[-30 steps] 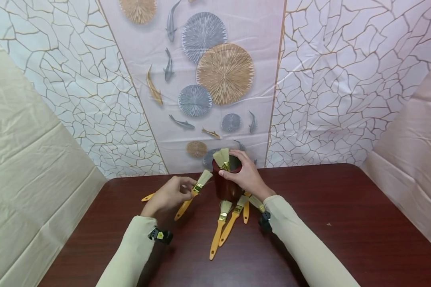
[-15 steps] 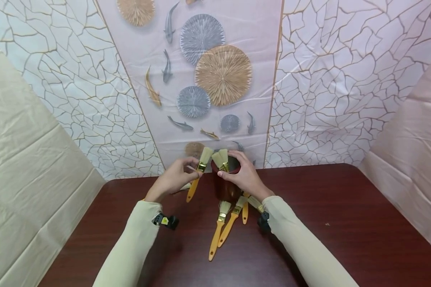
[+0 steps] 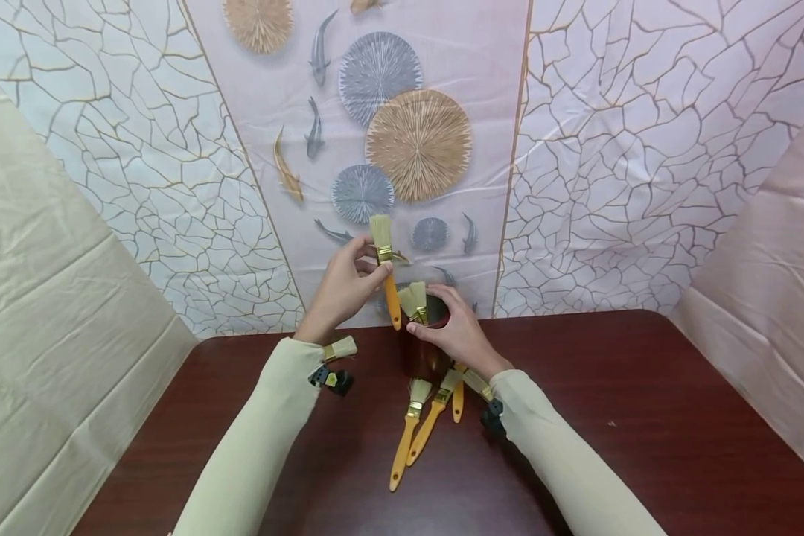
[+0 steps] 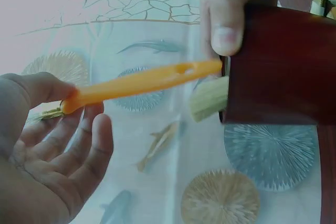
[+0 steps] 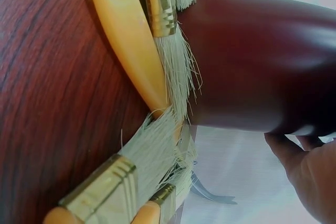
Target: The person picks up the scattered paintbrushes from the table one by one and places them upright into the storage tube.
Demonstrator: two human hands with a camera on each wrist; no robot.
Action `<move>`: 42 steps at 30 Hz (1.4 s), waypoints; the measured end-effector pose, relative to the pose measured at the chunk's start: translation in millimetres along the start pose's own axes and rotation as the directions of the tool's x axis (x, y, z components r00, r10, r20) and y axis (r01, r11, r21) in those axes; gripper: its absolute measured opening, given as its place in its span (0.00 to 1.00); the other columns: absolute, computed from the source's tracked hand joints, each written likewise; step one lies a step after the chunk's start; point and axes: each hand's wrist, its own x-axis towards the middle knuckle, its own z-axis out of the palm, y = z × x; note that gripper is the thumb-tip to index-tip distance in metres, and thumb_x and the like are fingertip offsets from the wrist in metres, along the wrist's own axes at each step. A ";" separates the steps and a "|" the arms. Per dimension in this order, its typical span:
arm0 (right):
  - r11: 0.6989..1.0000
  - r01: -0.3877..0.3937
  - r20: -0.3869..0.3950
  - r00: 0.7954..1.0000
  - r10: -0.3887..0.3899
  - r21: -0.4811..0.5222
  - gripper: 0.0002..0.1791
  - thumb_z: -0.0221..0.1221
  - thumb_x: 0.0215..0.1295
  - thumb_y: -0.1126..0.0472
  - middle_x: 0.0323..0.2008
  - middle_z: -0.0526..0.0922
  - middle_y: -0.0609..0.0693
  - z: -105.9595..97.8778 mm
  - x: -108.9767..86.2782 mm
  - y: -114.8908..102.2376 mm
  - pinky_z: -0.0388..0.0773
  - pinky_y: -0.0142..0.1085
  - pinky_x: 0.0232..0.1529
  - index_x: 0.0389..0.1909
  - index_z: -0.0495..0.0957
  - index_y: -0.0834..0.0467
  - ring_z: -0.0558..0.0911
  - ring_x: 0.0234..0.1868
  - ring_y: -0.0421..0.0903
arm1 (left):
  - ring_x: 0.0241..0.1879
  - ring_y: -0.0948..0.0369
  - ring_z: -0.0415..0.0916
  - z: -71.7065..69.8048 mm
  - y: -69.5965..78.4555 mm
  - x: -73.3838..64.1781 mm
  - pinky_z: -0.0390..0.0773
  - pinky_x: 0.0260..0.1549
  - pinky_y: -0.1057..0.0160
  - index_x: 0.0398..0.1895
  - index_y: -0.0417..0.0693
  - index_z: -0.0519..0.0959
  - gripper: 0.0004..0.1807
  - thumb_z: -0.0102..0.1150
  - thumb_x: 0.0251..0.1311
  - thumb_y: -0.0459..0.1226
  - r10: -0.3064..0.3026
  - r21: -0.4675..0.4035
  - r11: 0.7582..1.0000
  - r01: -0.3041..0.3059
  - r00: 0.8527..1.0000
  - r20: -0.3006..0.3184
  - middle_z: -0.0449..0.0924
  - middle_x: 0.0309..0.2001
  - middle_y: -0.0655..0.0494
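Orange-handled brush [image 3: 383, 260] pinched upright in left hand [image 3: 342, 290], handle tip just over cup rim | dark red cup [image 3: 423, 350] on table [image 3: 643, 417], gripped at rim by right hand [image 3: 458, 331] | step: loading brushes | next, likely: lower handle-first into cup, clear of brushes [image 3: 413, 299] already inside

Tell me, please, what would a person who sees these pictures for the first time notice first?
The eye goes first to the left hand, which pinches a paintbrush upright, bristles up, its orange handle pointing down at the dark red cup at the table's far edge. The right hand grips that cup's rim, and two brushes already stand in it. Several more orange-handled brushes lie on the dark wooden table just in front of the cup.
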 end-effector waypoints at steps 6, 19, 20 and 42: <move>1.000 -0.011 0.002 1.000 0.011 0.005 0.47 0.75 0.60 0.41 0.76 0.66 0.48 -0.4 -0.4 1.7 0.67 0.57 0.73 0.76 0.69 0.52 0.67 0.76 0.53 | 0.42 0.49 0.88 11.3 4.9 16.5 0.86 0.32 0.53 0.61 0.41 0.76 0.18 0.65 0.71 0.32 0.048 0.014 0.999 -0.047 0.998 -0.044 0.85 0.48 0.44; 1.000 -0.008 0.007 1.000 0.008 0.014 0.48 0.75 0.60 0.40 0.77 0.65 0.48 0.6 -0.4 0.3 0.68 0.57 0.71 0.77 0.68 0.51 0.68 0.75 0.53 | 0.44 0.54 0.88 30.1 -9.9 33.6 0.85 0.41 0.55 0.35 0.45 0.83 0.10 0.65 0.73 0.41 0.044 0.215 0.975 -0.060 0.996 0.076 0.88 0.37 0.50; 1.000 -0.004 0.005 1.000 0.004 0.014 0.48 0.75 0.60 0.40 0.76 0.65 0.48 0.5 -0.3 0.3 0.68 0.57 0.71 0.77 0.68 0.52 0.68 0.75 0.53 | 0.43 0.55 0.88 30.7 -11.8 33.9 0.84 0.41 0.56 0.34 0.45 0.83 0.11 0.65 0.73 0.42 0.035 0.225 0.973 -0.054 0.996 0.085 0.88 0.36 0.51; 1.000 -0.004 -0.010 1.000 0.004 0.001 0.49 0.76 0.60 0.42 0.76 0.66 0.51 -0.2 -0.9 2.8 0.66 0.58 0.73 0.78 0.66 0.55 0.66 0.77 0.54 | 0.46 0.55 0.78 49.6 -50.3 40.0 0.75 0.52 0.53 0.44 0.44 0.89 0.13 0.60 0.77 0.43 0.010 0.396 0.905 -0.156 0.938 0.347 0.85 0.43 0.50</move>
